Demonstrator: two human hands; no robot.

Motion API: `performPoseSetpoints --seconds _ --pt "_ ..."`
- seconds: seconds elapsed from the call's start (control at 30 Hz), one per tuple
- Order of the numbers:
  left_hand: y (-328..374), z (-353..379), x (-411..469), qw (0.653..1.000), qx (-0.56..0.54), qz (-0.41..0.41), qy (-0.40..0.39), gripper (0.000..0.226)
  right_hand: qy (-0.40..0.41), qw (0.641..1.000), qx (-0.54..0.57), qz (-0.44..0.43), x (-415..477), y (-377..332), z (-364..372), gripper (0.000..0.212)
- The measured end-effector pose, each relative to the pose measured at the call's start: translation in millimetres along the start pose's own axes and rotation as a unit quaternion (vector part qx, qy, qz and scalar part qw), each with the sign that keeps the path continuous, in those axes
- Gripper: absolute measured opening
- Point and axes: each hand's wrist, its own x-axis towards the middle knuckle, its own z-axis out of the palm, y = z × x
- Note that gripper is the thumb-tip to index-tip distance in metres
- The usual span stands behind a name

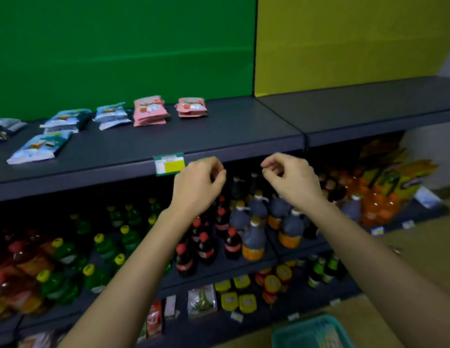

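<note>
Both of my arms reach forward to the front edge of a dark grey shelf [231, 131]. My left hand [197, 185] has its fingers curled, just right of a green and yellow price label [169, 164] on the shelf lip. Level with it, my right hand [290, 177] has its fingers curled too, thumb and forefinger tips close together. I see nothing held in either hand. Stacks of pink snack packets [149, 110] and blue-white packets [111, 115] lie on the shelf further back and to the left.
Below the shelf stand dark cola bottles [206, 247], green bottles [103, 247], orange-labelled sauce bottles [254, 237] and orange drinks [374, 199]. Lower shelves hold yellow-lidded tubs [236, 295]. A teal basket [312, 332] sits at the bottom right. Green and yellow panels back the shelves.
</note>
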Motion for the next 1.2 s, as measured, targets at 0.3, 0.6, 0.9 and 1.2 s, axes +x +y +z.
performPoseSetpoints --seconds 0.3,0.6,0.9,1.2 --pt "76.3 130.6 -84.2 0.98 0.058 -0.027 -0.188 0.021 -0.076 0.988 -0.11 0.082 -114.3 162.8 -51.9 0.02" --pt "163.3 289.1 -147.1 0.927 0.073 -0.162 -0.33 0.026 -0.216 0.959 -0.1 0.155 -182.6 353.9 -68.8 0.024" --pt "160.0 399.2 -197.4 0.873 0.094 -0.241 -0.414 0.029 -0.319 0.914 -0.114 0.224 -208.7 468.9 -21.2 0.025" --pt "99.4 655.1 -275.4 0.866 0.045 -0.247 -0.432 0.025 -0.382 0.884 -0.082 0.258 -287.3 681.7 182.0 0.027"
